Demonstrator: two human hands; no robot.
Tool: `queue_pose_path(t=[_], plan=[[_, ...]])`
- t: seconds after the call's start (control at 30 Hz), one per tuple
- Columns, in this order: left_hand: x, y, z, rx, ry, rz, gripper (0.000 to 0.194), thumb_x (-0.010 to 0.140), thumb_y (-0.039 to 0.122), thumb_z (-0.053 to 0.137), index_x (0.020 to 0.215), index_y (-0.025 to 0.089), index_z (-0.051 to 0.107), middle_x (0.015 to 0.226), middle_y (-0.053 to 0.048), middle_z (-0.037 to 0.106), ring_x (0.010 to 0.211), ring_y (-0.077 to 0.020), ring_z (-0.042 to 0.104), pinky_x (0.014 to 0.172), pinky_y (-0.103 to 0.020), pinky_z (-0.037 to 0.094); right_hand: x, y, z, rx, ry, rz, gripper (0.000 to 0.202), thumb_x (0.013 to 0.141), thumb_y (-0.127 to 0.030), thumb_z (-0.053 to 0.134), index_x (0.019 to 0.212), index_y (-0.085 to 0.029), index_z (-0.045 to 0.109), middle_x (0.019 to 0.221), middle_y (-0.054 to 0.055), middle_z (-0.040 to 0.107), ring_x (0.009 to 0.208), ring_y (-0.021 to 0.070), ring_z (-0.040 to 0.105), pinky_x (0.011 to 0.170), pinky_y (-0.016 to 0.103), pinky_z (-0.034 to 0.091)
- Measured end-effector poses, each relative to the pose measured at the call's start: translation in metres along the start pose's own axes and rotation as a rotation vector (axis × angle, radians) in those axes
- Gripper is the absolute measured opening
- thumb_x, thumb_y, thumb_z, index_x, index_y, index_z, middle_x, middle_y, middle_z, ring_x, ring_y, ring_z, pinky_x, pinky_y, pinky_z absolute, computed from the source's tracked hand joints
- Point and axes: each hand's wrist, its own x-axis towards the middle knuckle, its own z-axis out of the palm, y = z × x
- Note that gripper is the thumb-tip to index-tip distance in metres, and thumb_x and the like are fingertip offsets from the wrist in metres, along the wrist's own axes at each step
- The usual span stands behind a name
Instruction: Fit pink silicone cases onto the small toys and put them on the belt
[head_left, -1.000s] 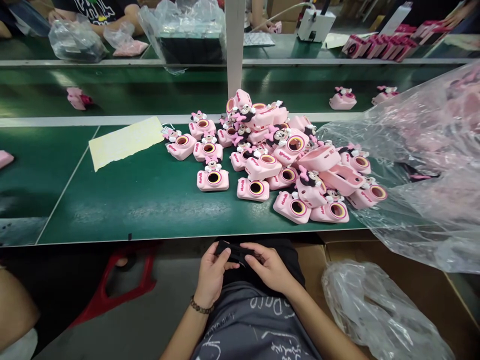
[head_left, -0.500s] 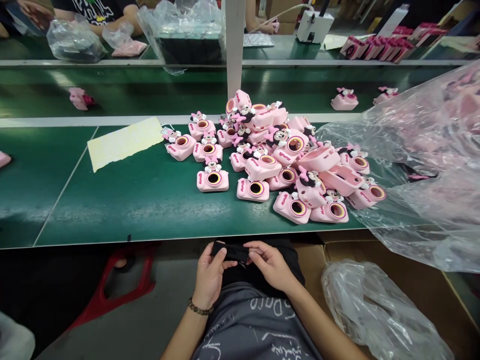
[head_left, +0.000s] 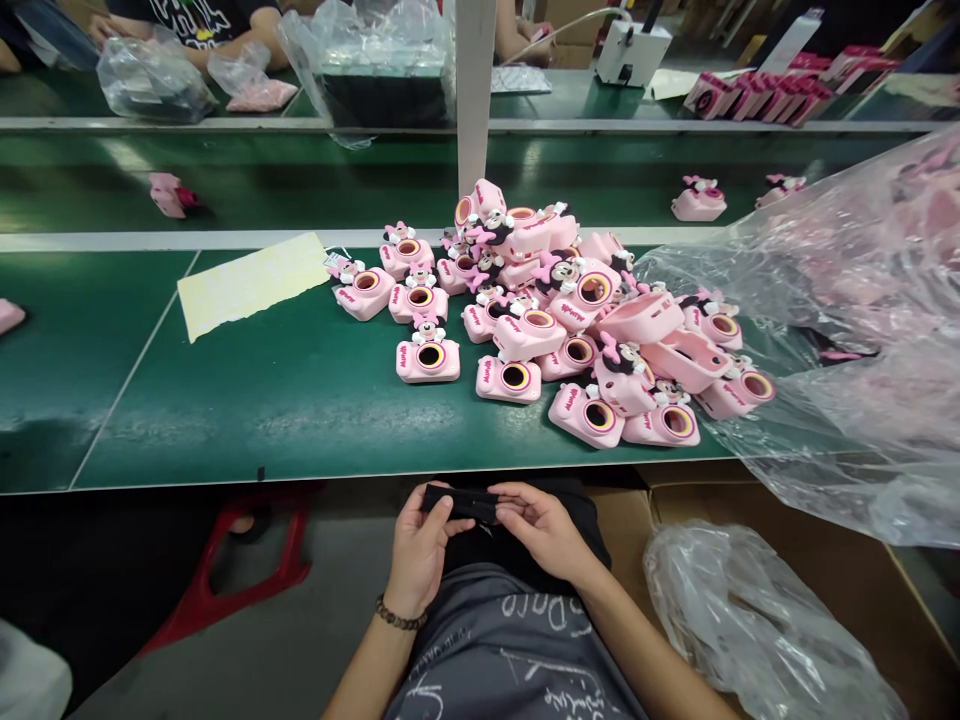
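Observation:
Over my lap, just in front of the bench edge, a small black strip-like piece [head_left: 474, 505] is stretched between my two hands. My left hand [head_left: 421, 545], with a beaded bracelet at the wrist, pinches its left end under the thumb. Fingers of my right hand [head_left: 541, 525] are closed on the other end. What exactly the black piece is cannot be made out. Beyond them, a heap of pink camera-shaped cases [head_left: 529, 330] with mouse figures on top covers the green bench. One pink case [head_left: 427, 360] sits upright at the heap's near left.
A torn yellowish paper [head_left: 251, 285] lies on the bench at left. A large clear bag [head_left: 862, 300] of pink parts leans at right, above a cardboard box [head_left: 847, 600] holding clear plastic. Pink pieces ride the green conveyor [head_left: 337, 190] behind. Co-workers sit across.
My hands keep nearly the same hold on the black piece. The pink pieces on the far conveyor have shifted slightly right, and a co-worker's hands across the line have moved.

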Motion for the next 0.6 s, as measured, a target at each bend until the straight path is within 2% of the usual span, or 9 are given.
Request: queue_pose_path(t=[0.13, 0.27, 0.37, 0.47, 0.6], plan=[[0.0009, 0.0001, -0.0002, 0.004, -0.006, 0.007, 0.03, 0.074, 0.035, 0.078, 0.094, 0.019, 0.063, 0.089, 0.002, 0.062, 0.08, -0.0134, 0.063, 0.067, -0.029, 0.062, -0.0001, 0.0017, 0.0001, -0.026, 0.008, 0.0, 0.033, 0.089, -0.038, 0.065, 0.116, -0.02, 0.066, 0.096, 0.006, 0.073, 0.088, 0.0169, 0.069, 0.084, 0.033, 0.055], [0.0016, -0.0006, -0.0008, 0.009, -0.013, 0.012, 0.029, 0.075, 0.035, 0.077, 0.094, 0.019, 0.063, 0.089, 0.001, 0.062, 0.08, -0.013, 0.063, 0.069, -0.029, 0.062, 0.0006, 0.0046, 0.0013, -0.05, 0.045, -0.028, 0.038, 0.088, -0.038, 0.066, 0.122, -0.022, 0.064, 0.105, 0.007, 0.073, 0.091, 0.0184, 0.07, 0.085, 0.034, 0.056], [0.0017, -0.0009, -0.0011, 0.017, -0.015, 0.017, 0.028, 0.075, 0.034, 0.077, 0.094, 0.019, 0.062, 0.088, 0.001, 0.063, 0.079, -0.0131, 0.064, 0.067, -0.028, 0.061, 0.0013, 0.0061, 0.0015, -0.095, 0.056, -0.039, 0.028, 0.087, -0.037, 0.067, 0.111, -0.022, 0.071, 0.104, 0.007, 0.073, 0.089, 0.019, 0.07, 0.082, 0.034, 0.057], [0.0017, -0.0008, -0.0016, 0.032, -0.021, 0.024, 0.03, 0.075, 0.034, 0.077, 0.095, 0.019, 0.062, 0.085, 0.002, 0.062, 0.072, -0.011, 0.063, 0.061, -0.023, 0.058, 0.002, 0.0069, 0.0009, -0.141, 0.079, -0.091, 0.02, 0.087, -0.034, 0.068, 0.103, -0.024, 0.074, 0.112, 0.009, 0.071, 0.098, 0.021, 0.069, 0.085, 0.034, 0.057], [0.0009, 0.0001, -0.0027, 0.06, -0.031, 0.013, 0.032, 0.075, 0.034, 0.078, 0.098, 0.019, 0.061, 0.078, 0.002, 0.062, 0.056, -0.0064, 0.057, 0.043, -0.015, 0.045, 0.0018, 0.0057, 0.0012, -0.204, 0.112, -0.154, 0.018, 0.088, -0.032, 0.066, 0.101, -0.024, 0.075, 0.111, 0.01, 0.071, 0.1, 0.0216, 0.068, 0.083, 0.034, 0.058]])
